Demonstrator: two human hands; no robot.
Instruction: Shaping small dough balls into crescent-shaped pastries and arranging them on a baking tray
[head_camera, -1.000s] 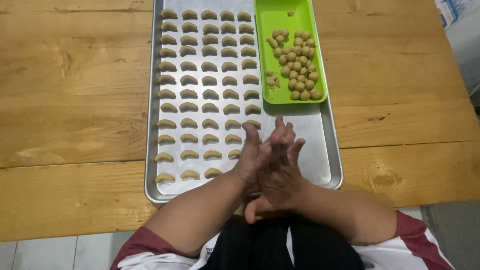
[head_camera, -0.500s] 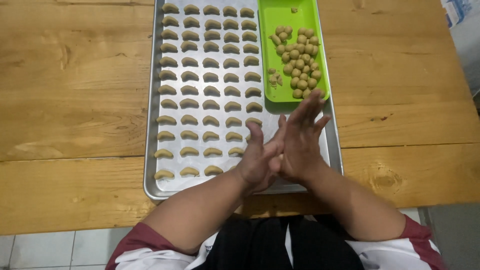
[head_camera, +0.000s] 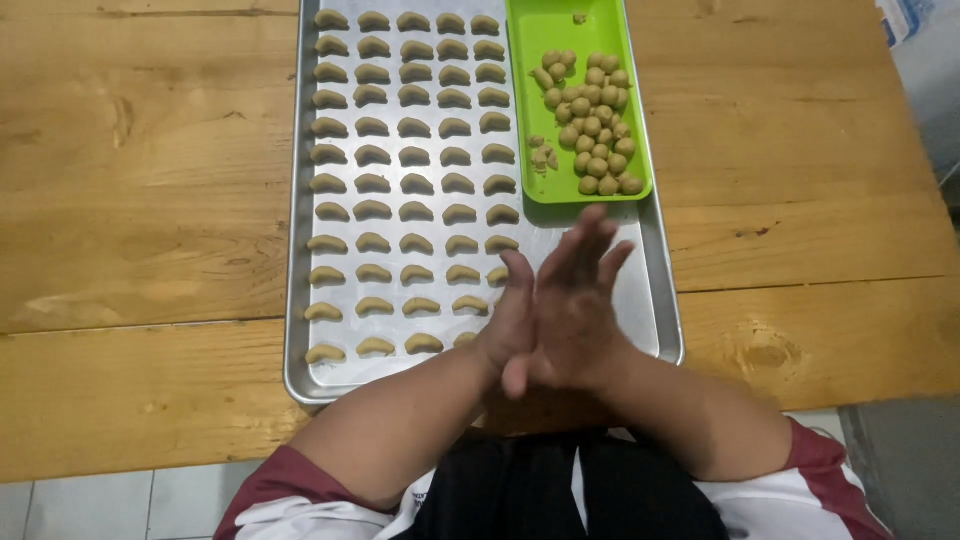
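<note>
Btwn pressed palms, left hand (head_camera: 515, 320) & right hand (head_camera: 580, 300), contents hidden.

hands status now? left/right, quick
Left hand: flat, palm pressed against the right; anything between them is hidden.
Right hand: flat, fingers straight, pressed against the left over the metal tray.

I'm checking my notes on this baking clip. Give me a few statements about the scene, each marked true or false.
1. The hands are pressed palm to palm above the metal tray. True.
2. The green tray sits on the bare table. False: it rests on the metal tray's far right corner.
3. Crescent dough pieces lie in rows. True.
4. The dough balls are in the metal tray's left half. False: they sit in the green tray.
</note>
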